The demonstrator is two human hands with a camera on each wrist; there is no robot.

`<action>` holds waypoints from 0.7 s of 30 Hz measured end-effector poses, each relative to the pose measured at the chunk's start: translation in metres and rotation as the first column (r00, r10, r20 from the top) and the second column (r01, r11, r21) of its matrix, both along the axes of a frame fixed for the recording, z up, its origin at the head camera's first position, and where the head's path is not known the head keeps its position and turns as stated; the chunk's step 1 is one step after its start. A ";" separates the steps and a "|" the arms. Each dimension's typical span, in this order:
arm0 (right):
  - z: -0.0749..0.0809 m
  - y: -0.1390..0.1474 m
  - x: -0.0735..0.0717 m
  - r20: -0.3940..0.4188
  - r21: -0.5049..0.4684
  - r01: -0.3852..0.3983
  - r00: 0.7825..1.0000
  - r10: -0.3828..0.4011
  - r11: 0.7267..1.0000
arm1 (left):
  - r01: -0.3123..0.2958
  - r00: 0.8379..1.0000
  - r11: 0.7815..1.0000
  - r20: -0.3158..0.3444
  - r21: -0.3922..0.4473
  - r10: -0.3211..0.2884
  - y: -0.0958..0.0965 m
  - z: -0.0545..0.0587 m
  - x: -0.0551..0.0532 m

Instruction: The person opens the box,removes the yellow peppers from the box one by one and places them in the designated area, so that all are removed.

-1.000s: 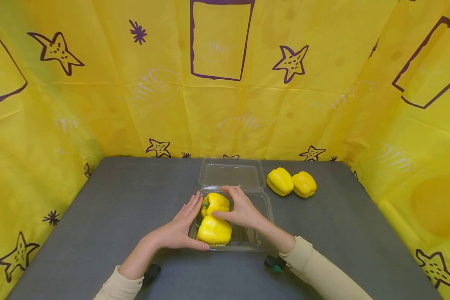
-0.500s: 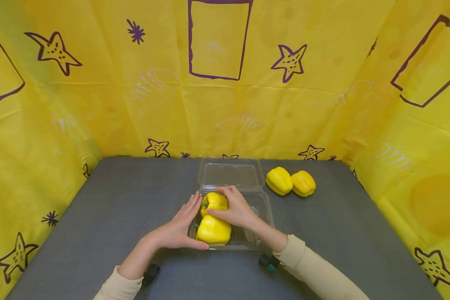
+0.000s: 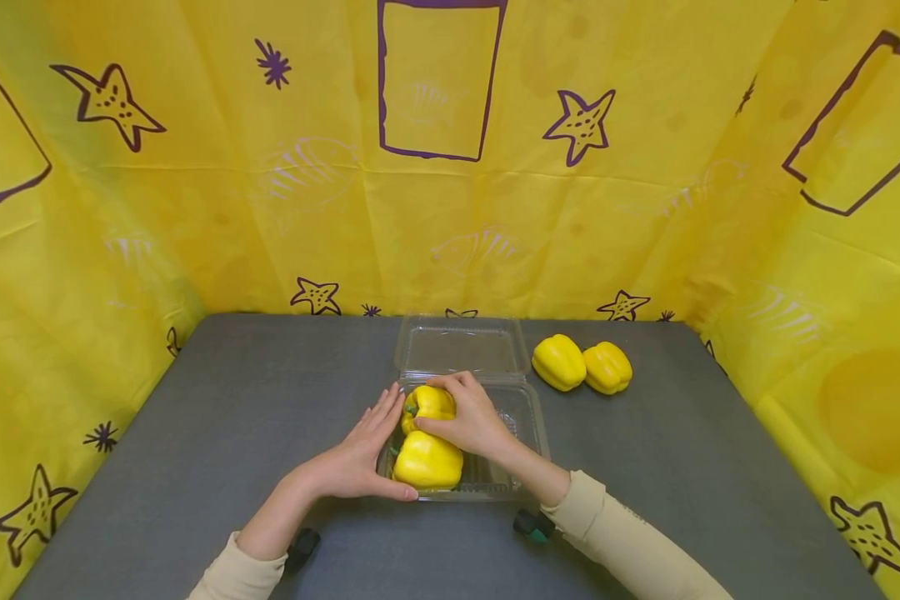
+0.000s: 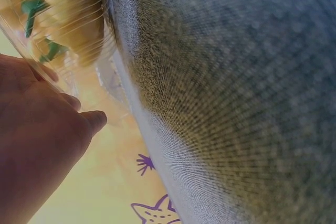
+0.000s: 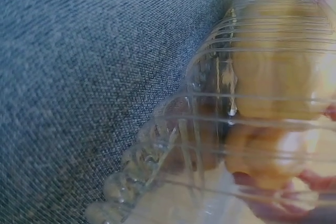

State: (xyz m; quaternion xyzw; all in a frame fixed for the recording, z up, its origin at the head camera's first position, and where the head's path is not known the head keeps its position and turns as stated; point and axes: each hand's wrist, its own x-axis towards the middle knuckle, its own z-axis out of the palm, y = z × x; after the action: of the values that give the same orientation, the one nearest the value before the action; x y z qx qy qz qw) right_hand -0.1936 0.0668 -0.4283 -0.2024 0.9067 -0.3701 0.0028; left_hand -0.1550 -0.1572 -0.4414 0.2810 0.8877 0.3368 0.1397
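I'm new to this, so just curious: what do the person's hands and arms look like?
The left hand and right hand are bare. The left sleeve and right sleeve are cream. Beside these show a black device, left, and a black-and-green device, right.

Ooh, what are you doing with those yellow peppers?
A person has both hands at a clear plastic box on a grey table. Their right hand holds the back pepper in the box, and their left hand rests along the box's left side. A front pepper lies in the box too. Two more peppers, one here and one beside it, sit outside on the table. The lid is open, tipped toward the back.
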 end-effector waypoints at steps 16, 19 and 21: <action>-0.001 0.004 0.000 -0.043 0.000 0.037 0.998 -0.037 0.999 | -0.003 1.000 1.000 -0.004 -0.003 0.003 0.000 -0.001 0.000; -0.001 0.007 0.000 -0.044 0.027 0.062 0.997 -0.061 0.998 | -0.005 1.000 1.000 -0.001 -0.002 0.005 0.000 -0.001 0.000; 0.001 0.011 0.000 -0.041 0.025 0.062 0.997 -0.061 0.998 | -0.006 1.000 1.000 0.000 0.000 0.006 -0.001 -0.001 0.000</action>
State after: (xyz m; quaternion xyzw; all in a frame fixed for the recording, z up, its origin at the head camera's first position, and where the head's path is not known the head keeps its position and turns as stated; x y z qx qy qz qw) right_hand -0.1937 0.0773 -0.4278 -0.1816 0.9171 -0.3540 -0.0242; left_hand -0.1552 -0.1580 -0.4421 0.2783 0.8886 0.3371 0.1388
